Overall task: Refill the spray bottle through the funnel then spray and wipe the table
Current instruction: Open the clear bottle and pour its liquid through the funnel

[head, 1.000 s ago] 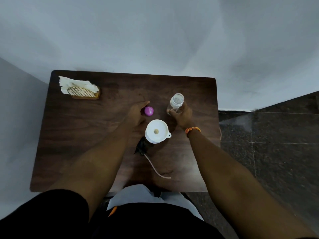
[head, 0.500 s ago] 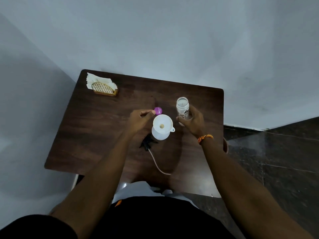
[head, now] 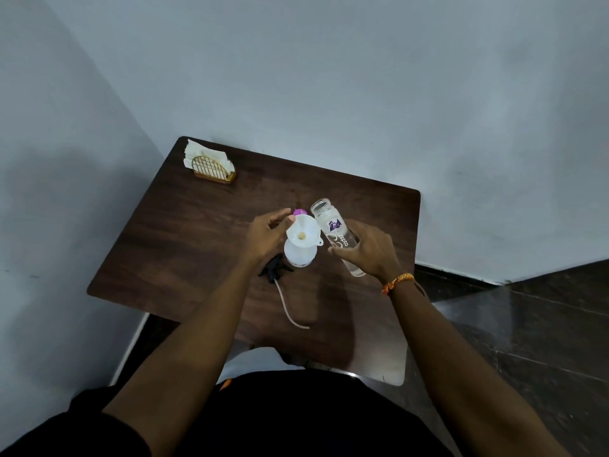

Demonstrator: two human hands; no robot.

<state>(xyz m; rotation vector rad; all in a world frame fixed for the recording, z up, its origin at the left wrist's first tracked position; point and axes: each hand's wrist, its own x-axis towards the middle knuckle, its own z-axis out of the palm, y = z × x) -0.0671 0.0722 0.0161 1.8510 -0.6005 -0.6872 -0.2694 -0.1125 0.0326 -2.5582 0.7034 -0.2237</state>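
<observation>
Over the dark wood-grain tabletop (head: pixel 184 245), the right hand (head: pixel 365 249) grips a tilted clear water bottle (head: pixel 333 225) beside the white conical funnel (head: pixel 303 234); the left hand (head: pixel 267 237) steadies its rim with loosely curled fingers.

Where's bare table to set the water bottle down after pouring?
Bare wood lies between the napkin holder and the left hand, and along the table edge behind the water bottle. Crowded around the funnel, purple cap, spray head.

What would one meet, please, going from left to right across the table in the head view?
Napkin holder → left hand → white funnel on the spray bottle → open water bottle → right hand.
</observation>
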